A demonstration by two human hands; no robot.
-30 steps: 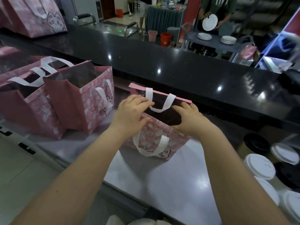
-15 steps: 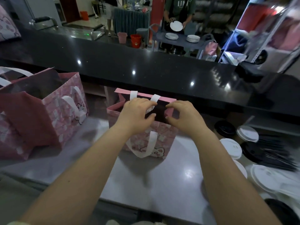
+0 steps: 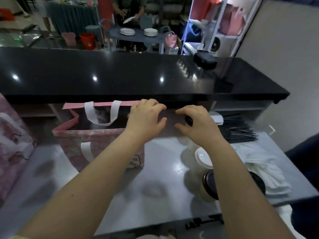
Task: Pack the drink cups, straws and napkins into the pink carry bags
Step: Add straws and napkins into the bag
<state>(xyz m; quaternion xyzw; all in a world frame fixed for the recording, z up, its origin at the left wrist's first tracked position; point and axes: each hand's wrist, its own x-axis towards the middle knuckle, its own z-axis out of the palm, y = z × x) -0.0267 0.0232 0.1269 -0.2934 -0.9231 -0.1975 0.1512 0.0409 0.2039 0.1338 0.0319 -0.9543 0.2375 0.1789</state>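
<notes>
standing pink bag, r end behind l hand, r hand beside

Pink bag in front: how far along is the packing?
Done: the bag stands open. In hand: nothing; left hand hovers at its right end, right hand above the cups. Left: cups, black straws and napkins all sit on the counter.

1. Pink carry bag: matt, cloth-like fabric.
2. Raised ledge: black, glossy, polished.
3. Counter: grey, smooth, sheeny.
4. Cup lid, near counter's right edge: white smooth plastic.
5. Napkins: white matt paper.
</notes>
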